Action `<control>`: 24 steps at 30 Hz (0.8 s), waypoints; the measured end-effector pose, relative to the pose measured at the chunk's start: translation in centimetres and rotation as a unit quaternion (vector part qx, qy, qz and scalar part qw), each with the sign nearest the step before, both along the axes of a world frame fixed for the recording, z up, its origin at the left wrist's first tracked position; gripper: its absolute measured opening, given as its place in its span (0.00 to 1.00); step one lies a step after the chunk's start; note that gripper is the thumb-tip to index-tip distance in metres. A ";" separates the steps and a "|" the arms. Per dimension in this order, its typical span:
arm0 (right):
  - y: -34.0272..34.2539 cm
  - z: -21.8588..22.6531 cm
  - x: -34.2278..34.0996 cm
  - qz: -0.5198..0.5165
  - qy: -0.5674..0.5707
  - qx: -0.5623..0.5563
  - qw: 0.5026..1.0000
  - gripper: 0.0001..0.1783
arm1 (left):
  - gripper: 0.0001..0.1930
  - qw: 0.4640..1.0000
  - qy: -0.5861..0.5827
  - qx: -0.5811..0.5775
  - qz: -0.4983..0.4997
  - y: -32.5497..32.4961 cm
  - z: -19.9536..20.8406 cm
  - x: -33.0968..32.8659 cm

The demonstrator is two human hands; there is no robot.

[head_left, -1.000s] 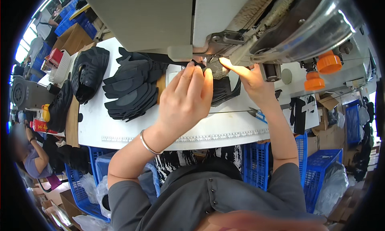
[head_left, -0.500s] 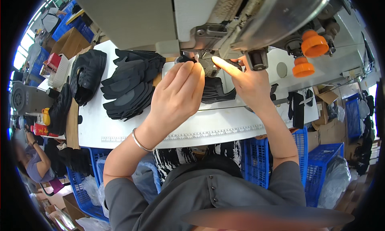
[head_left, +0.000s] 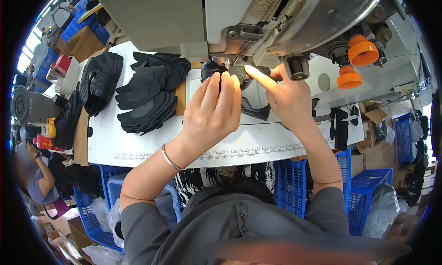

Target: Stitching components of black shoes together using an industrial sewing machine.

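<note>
Worked bare-handed at a white worktable (head_left: 103, 143), beneath the head of a pale industrial sewing machine (head_left: 156, 16). Bunched the fingertips of the left hand (head_left: 212, 111) close together at the near edge of a black shoe piece (head_left: 211, 71), directly below the head; could not confirm from this angle a pinch on the material. Stretched the index finger of the right hand (head_left: 292, 101) to a grey mottled patch (head_left: 240, 72) beside it and curled the other fingers — again, could not tell any hold. Showed more of the black shoe piece left of the fingertips than half a second earlier, and less of a curved black strip (head_left: 255, 110) between the hands — likely material being turned under the head. Left untouched nearby a fanned stack of black cut pieces (head_left: 142, 99) and a black shoe (head_left: 99, 83).
</note>
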State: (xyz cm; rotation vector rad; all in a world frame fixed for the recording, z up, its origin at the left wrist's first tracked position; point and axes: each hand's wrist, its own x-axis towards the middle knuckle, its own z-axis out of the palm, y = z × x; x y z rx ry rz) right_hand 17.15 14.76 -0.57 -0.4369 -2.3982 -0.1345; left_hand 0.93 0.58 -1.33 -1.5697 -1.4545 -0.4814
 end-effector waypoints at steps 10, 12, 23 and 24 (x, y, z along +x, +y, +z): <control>-1.4 0.4 0.3 0.001 -0.017 -0.007 1.000 0.38 | 0.11 0.997 -0.012 0.016 -0.074 0.4 0.2 -1.5; -1.9 0.5 0.1 -0.001 0.003 0.003 1.000 0.40 | 0.13 0.997 -0.030 0.007 -0.074 0.1 0.3 -1.8; -4.0 0.6 0.0 -0.033 -0.030 0.007 0.999 0.40 | 0.13 0.988 -0.065 -0.045 -0.133 -0.2 1.8 -3.8; -4.1 0.6 0.0 -0.043 -0.026 0.016 0.999 0.40 | 0.13 0.987 -0.067 -0.050 -0.140 -0.2 1.9 -3.9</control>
